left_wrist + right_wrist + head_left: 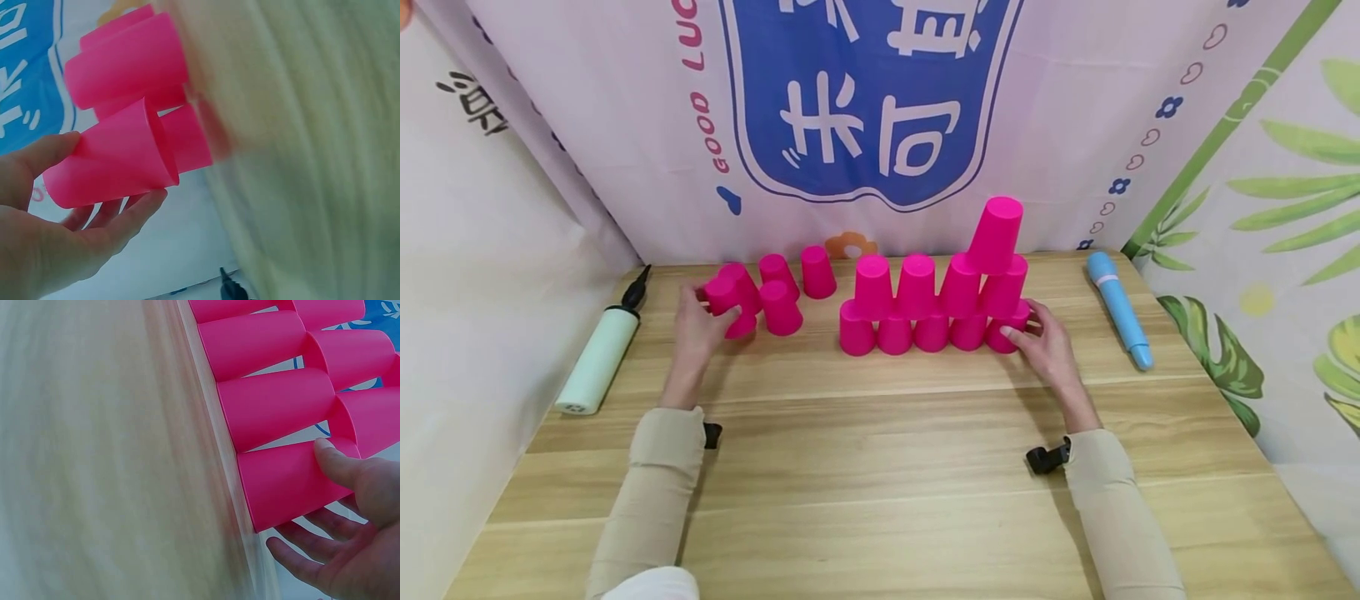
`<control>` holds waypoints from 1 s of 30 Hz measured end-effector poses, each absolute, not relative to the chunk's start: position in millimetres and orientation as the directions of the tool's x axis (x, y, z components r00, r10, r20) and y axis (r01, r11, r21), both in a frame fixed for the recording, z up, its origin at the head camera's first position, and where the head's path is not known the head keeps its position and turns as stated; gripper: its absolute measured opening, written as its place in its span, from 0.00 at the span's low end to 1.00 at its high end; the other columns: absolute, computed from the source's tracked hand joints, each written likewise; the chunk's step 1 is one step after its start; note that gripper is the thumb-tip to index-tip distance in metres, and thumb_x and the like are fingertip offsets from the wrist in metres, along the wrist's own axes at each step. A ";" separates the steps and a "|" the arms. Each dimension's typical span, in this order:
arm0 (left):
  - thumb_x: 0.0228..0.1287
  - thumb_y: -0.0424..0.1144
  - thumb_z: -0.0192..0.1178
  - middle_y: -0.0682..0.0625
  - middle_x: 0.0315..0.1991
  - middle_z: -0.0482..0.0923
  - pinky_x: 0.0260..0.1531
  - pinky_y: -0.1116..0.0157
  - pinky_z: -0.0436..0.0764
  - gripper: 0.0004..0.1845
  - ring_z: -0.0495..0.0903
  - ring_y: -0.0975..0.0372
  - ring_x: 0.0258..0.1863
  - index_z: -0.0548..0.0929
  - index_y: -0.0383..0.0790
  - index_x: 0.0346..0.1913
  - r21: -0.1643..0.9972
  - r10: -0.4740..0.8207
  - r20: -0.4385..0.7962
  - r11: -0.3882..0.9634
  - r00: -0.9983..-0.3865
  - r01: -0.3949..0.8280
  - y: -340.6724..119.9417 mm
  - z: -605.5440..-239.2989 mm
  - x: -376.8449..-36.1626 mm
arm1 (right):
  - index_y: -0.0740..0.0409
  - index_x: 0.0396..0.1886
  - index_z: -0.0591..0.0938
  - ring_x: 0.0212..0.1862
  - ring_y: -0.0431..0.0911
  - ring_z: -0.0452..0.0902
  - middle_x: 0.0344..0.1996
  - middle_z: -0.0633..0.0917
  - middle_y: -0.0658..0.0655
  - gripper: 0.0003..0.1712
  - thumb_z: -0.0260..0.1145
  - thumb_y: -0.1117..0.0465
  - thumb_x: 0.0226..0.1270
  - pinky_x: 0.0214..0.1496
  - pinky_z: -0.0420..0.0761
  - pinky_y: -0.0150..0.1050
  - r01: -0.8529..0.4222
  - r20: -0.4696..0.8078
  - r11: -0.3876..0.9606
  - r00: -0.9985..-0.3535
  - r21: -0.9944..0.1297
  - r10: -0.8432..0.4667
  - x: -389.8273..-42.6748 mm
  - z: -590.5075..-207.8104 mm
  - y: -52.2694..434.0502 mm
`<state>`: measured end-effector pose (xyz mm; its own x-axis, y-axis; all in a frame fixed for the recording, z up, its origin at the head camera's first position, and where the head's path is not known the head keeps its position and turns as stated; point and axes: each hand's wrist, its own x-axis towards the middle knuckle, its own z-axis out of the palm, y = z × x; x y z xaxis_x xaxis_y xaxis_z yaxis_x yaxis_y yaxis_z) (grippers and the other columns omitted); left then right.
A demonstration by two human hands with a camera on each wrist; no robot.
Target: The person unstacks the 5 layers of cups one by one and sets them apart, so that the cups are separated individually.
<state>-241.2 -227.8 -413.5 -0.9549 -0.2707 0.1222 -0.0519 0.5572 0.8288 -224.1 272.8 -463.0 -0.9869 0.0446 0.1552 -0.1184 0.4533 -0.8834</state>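
Left grip around cup near table edge

Back cloth: pink capitals "GOOD LUC" — cut off at frame's top. Blue shield on it: white characters, lower right reading 可, upper ones cropped. Left-hand cloth: black character — not legible.

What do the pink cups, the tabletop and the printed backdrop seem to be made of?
Pink cups: probably plastic with a matte finish; the walls are smooth and evenly coloured, the rims thin.
Tabletop: wood or wood-look laminate, low sheen; grain streaks show, but the pictures can't settle which.
Printed backdrop: likely thin cloth, dull; faint creases suggest it.
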 end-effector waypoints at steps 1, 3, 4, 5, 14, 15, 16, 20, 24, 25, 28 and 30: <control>0.61 0.32 0.62 0.31 0.58 0.66 0.55 0.51 0.71 0.34 0.68 0.44 0.56 0.57 0.26 0.64 0.828 -0.266 0.114 0.557 -0.957 -0.057 -227.6 -415.1 -242.2 | 0.66 0.70 0.63 0.61 0.65 0.68 0.61 0.71 0.70 0.37 0.66 0.63 0.65 0.63 0.70 0.56 -0.119 0.156 0.452 -0.987 -0.884 0.045 -224.4 -463.3 273.0; 0.61 0.31 0.62 0.30 0.58 0.66 0.55 0.51 0.71 0.34 0.68 0.43 0.56 0.56 0.26 0.64 0.826 -0.261 0.101 0.559 -0.960 -0.066 -227.0 -418.1 -244.5 | 0.66 0.70 0.63 0.61 0.65 0.68 0.62 0.71 0.71 0.36 0.66 0.63 0.65 0.63 0.69 0.57 -0.120 0.156 0.442 -0.987 -0.889 0.044 -224.8 -463.6 273.2; 0.61 0.31 0.62 0.30 0.57 0.66 0.55 0.51 0.71 0.34 0.69 0.43 0.55 0.57 0.26 0.64 0.826 -0.262 0.098 0.560 -0.960 -0.069 -226.4 -419.5 -245.6 | 0.65 0.70 0.63 0.61 0.65 0.68 0.61 0.71 0.70 0.36 0.66 0.63 0.65 0.63 0.70 0.57 -0.120 0.156 0.440 -0.987 -0.890 0.045 -225.2 -464.2 273.4; 0.60 0.31 0.62 0.30 0.57 0.66 0.55 0.52 0.71 0.33 0.69 0.43 0.55 0.57 0.26 0.64 0.827 -0.265 0.096 0.558 -0.959 -0.071 -225.9 -421.2 -246.6 | 0.65 0.70 0.63 0.61 0.64 0.69 0.61 0.71 0.70 0.37 0.67 0.62 0.65 0.63 0.70 0.56 -0.120 0.156 0.440 -0.987 -0.890 0.045 -225.5 -464.5 273.6; 0.58 0.29 0.62 0.29 0.55 0.67 0.54 0.52 0.71 0.33 0.69 0.43 0.54 0.58 0.24 0.62 0.824 -0.279 0.118 0.563 -0.953 -0.063 -223.6 -433.0 -254.2 | 0.61 0.70 0.65 0.61 0.61 0.70 0.61 0.73 0.66 0.37 0.68 0.57 0.64 0.63 0.71 0.54 -0.108 0.149 0.460 -0.987 -0.881 0.054 -224.0 -463.2 272.9; 0.57 0.29 0.62 0.29 0.55 0.67 0.54 0.52 0.71 0.32 0.70 0.42 0.54 0.58 0.24 0.62 0.824 -0.279 0.121 0.564 -0.953 -0.060 -223.5 -434.0 -255.0 | 0.62 0.70 0.65 0.61 0.61 0.70 0.61 0.73 0.66 0.37 0.68 0.58 0.64 0.63 0.71 0.54 -0.109 0.151 0.459 -0.987 -0.882 0.054 -224.2 -463.6 273.2; 0.57 0.29 0.62 0.29 0.55 0.67 0.54 0.52 0.71 0.32 0.70 0.42 0.53 0.58 0.24 0.61 0.823 -0.278 0.124 0.565 -0.952 -0.058 -223.3 -434.7 -256.0 | 0.62 0.70 0.65 0.61 0.61 0.70 0.61 0.73 0.66 0.37 0.68 0.58 0.64 0.63 0.71 0.54 -0.111 0.152 0.457 -0.987 -0.882 0.055 -224.6 -464.0 273.4; 0.57 0.28 0.62 0.29 0.54 0.67 0.54 0.51 0.71 0.32 0.70 0.42 0.53 0.59 0.24 0.60 0.823 -0.278 0.135 0.567 -0.951 -0.048 -221.8 -436.6 -258.7 | 0.62 0.70 0.65 0.61 0.61 0.70 0.61 0.73 0.66 0.37 0.68 0.58 0.64 0.63 0.71 0.53 -0.114 0.155 0.457 -0.987 -0.882 0.054 -225.5 -464.6 274.1; 0.57 0.27 0.62 0.29 0.55 0.67 0.55 0.51 0.71 0.32 0.70 0.42 0.54 0.58 0.24 0.61 0.820 -0.268 0.131 0.570 -0.954 -0.047 -220.5 -436.9 -260.0 | 0.61 0.70 0.65 0.60 0.61 0.70 0.61 0.73 0.66 0.37 0.68 0.59 0.64 0.62 0.72 0.53 -0.106 0.151 0.461 -0.987 -0.881 0.062 -225.4 -464.0 274.3; 0.57 0.27 0.62 0.29 0.55 0.66 0.55 0.51 0.71 0.33 0.70 0.41 0.54 0.57 0.24 0.61 0.819 -0.261 0.126 0.572 -0.957 -0.048 -220.2 -436.5 -259.4 | 0.61 0.70 0.65 0.60 0.61 0.70 0.61 0.73 0.66 0.37 0.68 0.59 0.64 0.62 0.72 0.53 -0.102 0.149 0.461 -0.987 -0.881 0.066 -225.4 -463.9 274.3; 0.57 0.27 0.61 0.27 0.57 0.64 0.56 0.49 0.69 0.36 0.67 0.40 0.56 0.54 0.23 0.65 0.801 -0.229 0.102 0.596 -0.968 -0.057 -221.0 -432.7 -253.6 | 0.62 0.70 0.65 0.60 0.61 0.70 0.61 0.73 0.66 0.37 0.68 0.59 0.64 0.62 0.72 0.53 -0.097 0.142 0.461 -0.988 -0.882 0.065 -225.6 -463.4 274.6; 0.57 0.27 0.61 0.26 0.59 0.61 0.58 0.46 0.68 0.38 0.65 0.38 0.58 0.53 0.23 0.67 0.779 -0.226 0.117 0.624 -0.967 -0.052 -221.2 -425.9 -245.5 | 0.62 0.70 0.65 0.60 0.61 0.70 0.61 0.73 0.67 0.37 0.68 0.59 0.64 0.62 0.72 0.52 -0.100 0.142 0.460 -0.988 -0.882 0.057 -226.1 -462.8 275.1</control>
<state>-245.5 -221.2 -425.9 -0.9670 -0.2264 0.1167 -0.0521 0.6245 0.7793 -226.1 275.1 -462.8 -0.9883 0.0567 0.1416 -0.1000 0.4600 -0.8823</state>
